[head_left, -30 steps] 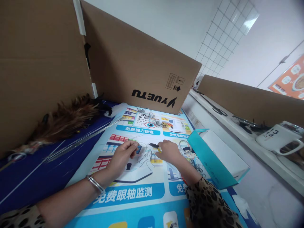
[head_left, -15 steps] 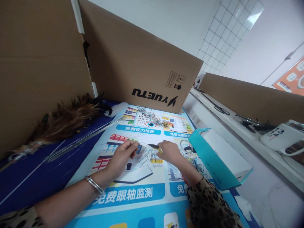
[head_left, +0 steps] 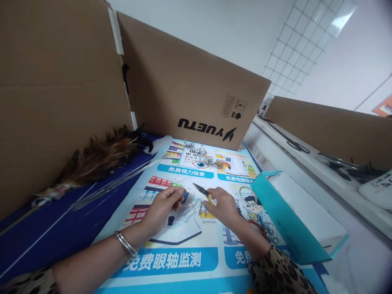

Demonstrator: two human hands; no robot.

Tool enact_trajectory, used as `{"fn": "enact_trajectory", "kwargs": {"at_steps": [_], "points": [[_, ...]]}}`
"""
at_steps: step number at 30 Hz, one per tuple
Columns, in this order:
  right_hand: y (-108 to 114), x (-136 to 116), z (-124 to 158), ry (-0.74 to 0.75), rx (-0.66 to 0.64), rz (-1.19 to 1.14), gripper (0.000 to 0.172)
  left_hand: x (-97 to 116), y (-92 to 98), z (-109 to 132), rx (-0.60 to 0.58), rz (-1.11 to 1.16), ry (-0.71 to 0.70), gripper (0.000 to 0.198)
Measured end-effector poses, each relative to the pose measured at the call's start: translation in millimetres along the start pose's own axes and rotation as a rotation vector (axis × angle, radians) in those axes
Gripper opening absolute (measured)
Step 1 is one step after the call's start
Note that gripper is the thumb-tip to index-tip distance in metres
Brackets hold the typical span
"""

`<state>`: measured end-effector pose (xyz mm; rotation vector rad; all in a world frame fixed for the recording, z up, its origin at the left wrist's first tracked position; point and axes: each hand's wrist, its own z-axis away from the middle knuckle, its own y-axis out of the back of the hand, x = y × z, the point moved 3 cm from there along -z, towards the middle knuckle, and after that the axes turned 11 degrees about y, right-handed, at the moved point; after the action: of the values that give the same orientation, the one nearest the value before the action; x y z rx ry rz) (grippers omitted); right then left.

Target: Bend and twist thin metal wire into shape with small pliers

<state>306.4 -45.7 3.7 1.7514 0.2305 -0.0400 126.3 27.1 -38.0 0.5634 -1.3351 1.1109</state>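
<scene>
On the printed sheet [head_left: 165, 277], head view: both hands are over the middle of the poster, near each other but not touching.
Left hand [head_left: 167, 206]: thumb and index finger pinched together, the other fingers curled in. Looks like it's got a thin wire [head_left: 193, 196], though that's so fine I can't trace where it ends. Silver bangles [head_left: 126, 243] on that wrist.
Right hand [head_left: 225, 206]: curled round the yellow handles of the pliers, so fairly closed up.
Pliers [head_left: 203, 190]: held just above the sheet, between the two hands, black nose tilted up toward the left hand. The jaws look about closed; too small to say for sure.
Loose wire bits [head_left: 194, 210]: scattered on the sheet just below the pliers, between the hands.
Other wire stuff: a row of silvery clumps [head_left: 201, 152] at the far end of the sheet, plus a dark tangle [head_left: 269, 233] by the right forearm with something red beside it.
Teal box [head_left: 281, 216]: right of the tangle, open, white inside.
Left side: brown feathers [head_left: 104, 153] and long clear strips on blue cloth [head_left: 76, 232].
Back: cardboard panel [head_left: 190, 81], YUETU printed upside down.
Right ledge: scissors [head_left: 295, 143] and a white mug [head_left: 378, 190], partly cut off.
</scene>
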Motion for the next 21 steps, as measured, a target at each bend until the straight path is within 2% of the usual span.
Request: {"fn": "enact_trajectory", "kwargs": {"at_steps": [4,13,21], "points": [[-5.1,-5.6,4.1,0.048,0.082,-0.056,0.037,1.3,-1.6,0.7,-0.022,0.023,0.011,0.026],[-3.3,-13.6,7.2,0.076,0.129,-0.116,0.034,3.5,-2.5,3.1,-0.049,0.079,-0.007,0.025],[-2.6,-1.5,4.1,0.065,0.005,-0.603,0.034,7.7,-10.1,8.8,-0.168,0.122,0.051,0.025]]}}
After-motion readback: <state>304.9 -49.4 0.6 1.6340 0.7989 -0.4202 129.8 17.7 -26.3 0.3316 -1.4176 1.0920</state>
